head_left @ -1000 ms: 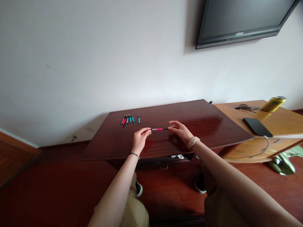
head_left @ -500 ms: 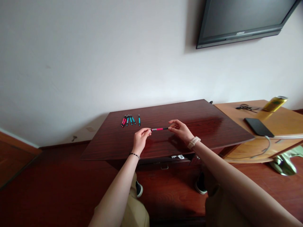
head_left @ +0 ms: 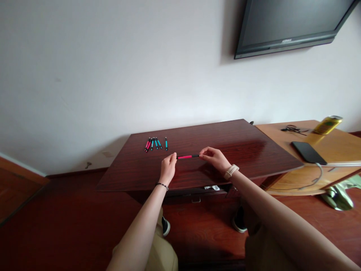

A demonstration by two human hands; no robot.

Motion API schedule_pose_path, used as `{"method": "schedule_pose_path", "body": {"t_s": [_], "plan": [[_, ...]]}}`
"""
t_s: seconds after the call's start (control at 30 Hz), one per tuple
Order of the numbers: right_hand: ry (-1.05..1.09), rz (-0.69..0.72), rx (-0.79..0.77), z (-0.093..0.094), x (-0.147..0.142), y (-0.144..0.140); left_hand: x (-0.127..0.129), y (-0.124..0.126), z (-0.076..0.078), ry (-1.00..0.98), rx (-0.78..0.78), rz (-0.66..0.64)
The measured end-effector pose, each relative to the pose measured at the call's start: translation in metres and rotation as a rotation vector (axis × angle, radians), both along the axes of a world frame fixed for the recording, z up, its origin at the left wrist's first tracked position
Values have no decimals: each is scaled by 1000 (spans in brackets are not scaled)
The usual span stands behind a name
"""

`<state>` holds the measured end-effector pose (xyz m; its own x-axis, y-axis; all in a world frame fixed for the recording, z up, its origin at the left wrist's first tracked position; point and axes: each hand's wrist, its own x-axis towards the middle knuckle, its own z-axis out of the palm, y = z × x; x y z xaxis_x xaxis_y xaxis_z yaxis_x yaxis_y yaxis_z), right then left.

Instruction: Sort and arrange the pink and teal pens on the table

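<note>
A pink and black pen [head_left: 186, 156] is stretched level between my two hands, above the dark wooden table [head_left: 225, 131]. My left hand [head_left: 168, 167] is closed on its left end, the fingers wrapped further round it. With thumb and fingertips my right hand [head_left: 214, 157] pinches the black right end. Beyond my left hand, several pens [head_left: 152, 143] in pink and turquoise lie side by side on the table. One turquoise pen [head_left: 166, 143] lies a little apart to their right.
To the right stands a lighter wooden cabinet [head_left: 270, 131] with a black phone [head_left: 308, 152], a black cable [head_left: 293, 130] and a yellow can [head_left: 327, 125]. A television [head_left: 290, 26] hangs on the wall above. White bits of paper [head_left: 212, 187] show below the table's front edge.
My left hand has turned and its fingers have closed in around the pen's left end. The pen has shifted slightly left and down, and its white label no longer shows. The right-hand fingers have drawn closer together.
</note>
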<state>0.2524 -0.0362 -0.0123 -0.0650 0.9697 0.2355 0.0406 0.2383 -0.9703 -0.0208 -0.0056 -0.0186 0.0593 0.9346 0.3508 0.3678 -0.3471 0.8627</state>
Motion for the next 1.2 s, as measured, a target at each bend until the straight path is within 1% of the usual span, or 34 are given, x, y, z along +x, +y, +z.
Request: {"method": "schedule_pose_path", "body": {"t_s": [0.1,0.17,0.27,0.33,0.5,0.73,0.8,0.93,1.0,1.07,1.2], "plan": [[-14,-9,1,1,0,-1,0,-1,2,-24,-49,0],[-20,-22,-8,2,0,-1,0,-1,5,-87,-79,-77],[-27,-53,-23,2,1,-2,-1,-2,7,-161,-86,-244],[-26,-61,-28,2,2,-2,-2,-1,7,-161,-76,-287],[-21,-41,-18,2,1,-1,-3,-1,5,-143,-96,-226],[-26,-16,6,0,-1,1,-4,-2,7,59,-83,-40],[-27,-14,13,-1,0,1,-3,-2,8,18,-104,-58],[-30,-33,11,-2,3,2,-2,-3,10,-173,-140,-255],[-31,-44,7,-2,4,2,-1,-3,10,-191,-124,-297],[-36,-43,12,-1,4,2,-2,-3,10,-161,-108,-278],[-46,-30,29,-1,4,2,-4,-1,8,-111,-96,-193]]}}
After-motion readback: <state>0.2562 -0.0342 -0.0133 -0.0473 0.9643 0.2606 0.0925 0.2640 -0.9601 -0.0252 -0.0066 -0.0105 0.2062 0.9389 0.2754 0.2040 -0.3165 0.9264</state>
